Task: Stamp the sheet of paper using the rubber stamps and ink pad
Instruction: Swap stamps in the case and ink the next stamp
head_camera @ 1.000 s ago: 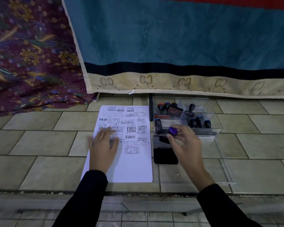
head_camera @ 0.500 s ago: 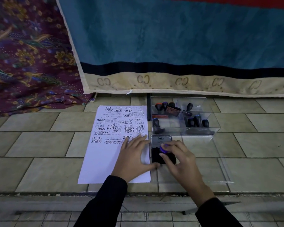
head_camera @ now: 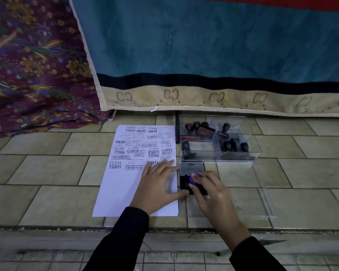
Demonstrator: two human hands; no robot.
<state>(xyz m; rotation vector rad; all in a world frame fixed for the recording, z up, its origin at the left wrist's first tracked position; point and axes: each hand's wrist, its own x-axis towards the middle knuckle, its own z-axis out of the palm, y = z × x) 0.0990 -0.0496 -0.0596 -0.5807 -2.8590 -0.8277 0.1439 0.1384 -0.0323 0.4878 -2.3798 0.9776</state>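
A white sheet of paper [head_camera: 123,188] lies on the tiled floor, its upper half covered with black stamp prints. My left hand [head_camera: 157,186] rests flat on the sheet's right side, thumb touching the ink pad's near left corner. The ink pad [head_camera: 184,184] lies open beside the sheet, its grey lid [head_camera: 192,167] folded back. My right hand [head_camera: 209,194] grips a rubber stamp with a purple handle [head_camera: 194,178] and holds it down on the black pad. The stamp's face is hidden.
A clear plastic box [head_camera: 249,145] with several more stamps stands behind the ink pad. Its clear lid [head_camera: 262,200] lies flat to the right of the pad. A blue blanket [head_camera: 204,45] and a patterned purple cloth [head_camera: 31,65] hang at the back. A floor step edge [head_camera: 67,227] runs near me.
My right hand brought the purple stamp from above the box down onto the ink pad. My left hand slid from the sheet's middle to its right edge beside the pad.
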